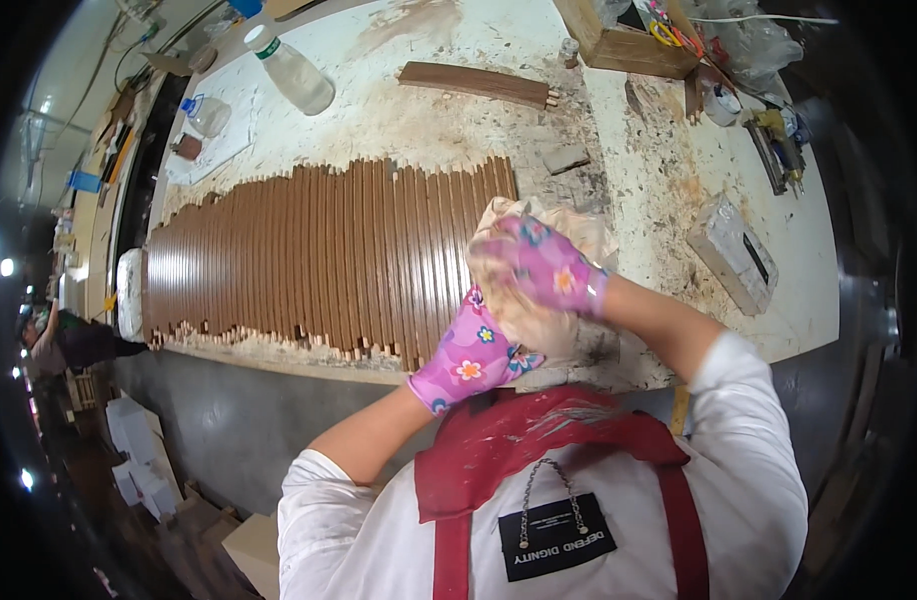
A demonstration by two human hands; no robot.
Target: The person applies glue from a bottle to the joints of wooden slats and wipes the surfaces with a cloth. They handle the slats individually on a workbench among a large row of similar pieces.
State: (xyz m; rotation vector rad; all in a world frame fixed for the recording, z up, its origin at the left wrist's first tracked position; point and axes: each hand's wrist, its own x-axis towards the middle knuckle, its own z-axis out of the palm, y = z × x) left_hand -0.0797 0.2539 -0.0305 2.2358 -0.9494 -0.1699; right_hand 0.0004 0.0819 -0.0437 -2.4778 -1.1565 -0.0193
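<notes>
Both my hands wear pink gloves with a flower print. My right hand (549,262) is bent over a crumpled beige cloth (527,318) and grips it, its fingers slightly blurred. Just below and to the left, my left hand (469,352) holds the near-left edge of the same cloth, thumb toward the right. Whatever the cloth may cover is hidden. Left of the hands, a long row of brown wooden sticks (309,250) lies side by side on the table, pale pegs showing at their ends. The row's right end reaches the cloth.
A curved brown wooden piece (474,84) lies at the back. Bottles (291,72) stand back left. A white block (734,255) and a tool (774,150) lie to the right, near a wooden box (619,40). Another person (74,340) is far left.
</notes>
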